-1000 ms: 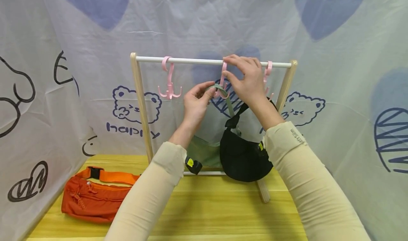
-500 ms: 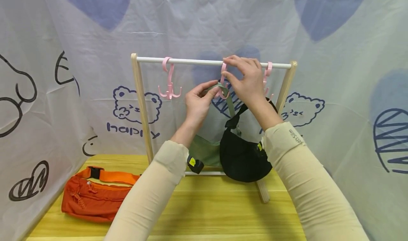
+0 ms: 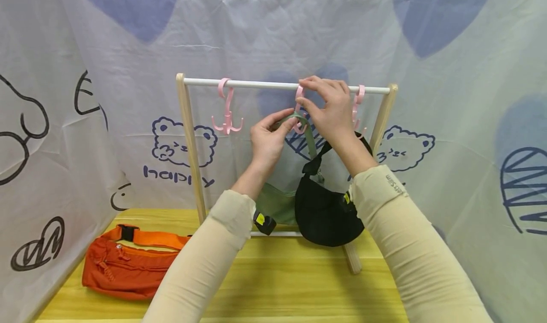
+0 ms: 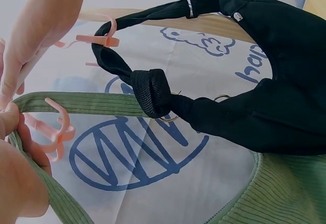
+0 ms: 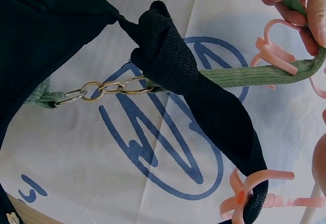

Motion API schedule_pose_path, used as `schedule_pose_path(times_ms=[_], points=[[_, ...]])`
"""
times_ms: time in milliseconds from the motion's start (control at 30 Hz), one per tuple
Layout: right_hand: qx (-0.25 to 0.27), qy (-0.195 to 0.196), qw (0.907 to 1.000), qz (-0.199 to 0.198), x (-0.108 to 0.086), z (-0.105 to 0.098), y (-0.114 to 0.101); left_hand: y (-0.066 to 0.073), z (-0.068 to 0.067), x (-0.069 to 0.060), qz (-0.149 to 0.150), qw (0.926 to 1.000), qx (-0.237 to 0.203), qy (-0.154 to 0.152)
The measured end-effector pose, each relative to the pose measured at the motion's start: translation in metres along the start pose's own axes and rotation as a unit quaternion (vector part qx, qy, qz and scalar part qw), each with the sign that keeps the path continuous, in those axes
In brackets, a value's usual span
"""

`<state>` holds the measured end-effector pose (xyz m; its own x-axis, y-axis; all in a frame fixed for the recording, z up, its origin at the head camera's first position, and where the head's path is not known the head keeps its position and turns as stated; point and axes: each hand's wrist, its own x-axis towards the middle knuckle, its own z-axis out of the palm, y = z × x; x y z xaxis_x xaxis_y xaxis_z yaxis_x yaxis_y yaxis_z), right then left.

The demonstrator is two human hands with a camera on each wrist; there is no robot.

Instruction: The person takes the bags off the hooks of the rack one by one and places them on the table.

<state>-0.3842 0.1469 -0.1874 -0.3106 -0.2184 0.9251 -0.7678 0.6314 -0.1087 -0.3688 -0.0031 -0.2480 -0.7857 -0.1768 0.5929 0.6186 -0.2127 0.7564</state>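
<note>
My left hand [image 3: 268,140] pinches the strap [image 4: 97,103] of a green corduroy bag [image 3: 278,205] between thumb and fingers. The strap bends over at the middle pink hook [image 5: 275,56], whose prongs are partly behind it. At the rail, my right hand [image 3: 332,108] holds the upper part of that same hook with thumb and fingertips. A black bag [image 3: 322,213] with a knotted strap [image 4: 147,94] hangs from the right pink hook [image 5: 244,198], overlapping the green bag. A short gold chain [image 5: 107,88] joins the green bag to its strap.
The white rail [image 3: 260,84] runs between wooden posts [image 3: 191,147]. A third pink hook [image 3: 228,114] hangs at its left. An orange waist bag [image 3: 128,263] lies on the yellow wooden table [image 3: 282,285], left of my left sleeve. A printed cloth [image 3: 239,28] hangs behind.
My left hand has shifted slightly right with the green strap, closer to the middle hook. My right hand keeps its hold on the hook's top.
</note>
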Motion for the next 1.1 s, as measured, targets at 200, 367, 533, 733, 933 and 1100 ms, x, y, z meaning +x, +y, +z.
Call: schedule_pose_path(times_ms=[200,367,533,733,933,1100], points=[[0.000,-0.003,1.0000,0.008,0.0008,-0.0006,-0.0015,0.0018,0.0013,-0.0008,-0.001,1.0000,-0.003,-0.001],[0.001,-0.003,0.9999,0.012,0.0006,-0.0004,-0.0019,0.0015,0.0021,-0.0015,0.000,1.0000,-0.003,-0.003],[0.003,0.008,0.9999,0.006,0.0001,0.0009,-0.0019,0.0012,0.0029,-0.0020,0.006,0.9999,-0.011,-0.006],[0.002,0.020,0.9998,-0.007,0.0005,0.0029,-0.0013,0.0021,0.0034,-0.0034,0.012,0.9996,-0.023,-0.010],[0.000,0.023,0.9997,-0.007,0.0004,0.0035,-0.0010,0.0035,0.0030,-0.0064,0.010,0.9997,-0.021,-0.012],[-0.003,0.024,0.9997,-0.009,0.0010,0.0035,-0.0009,0.0050,0.0028,-0.0089,0.015,0.9995,-0.023,-0.016]])
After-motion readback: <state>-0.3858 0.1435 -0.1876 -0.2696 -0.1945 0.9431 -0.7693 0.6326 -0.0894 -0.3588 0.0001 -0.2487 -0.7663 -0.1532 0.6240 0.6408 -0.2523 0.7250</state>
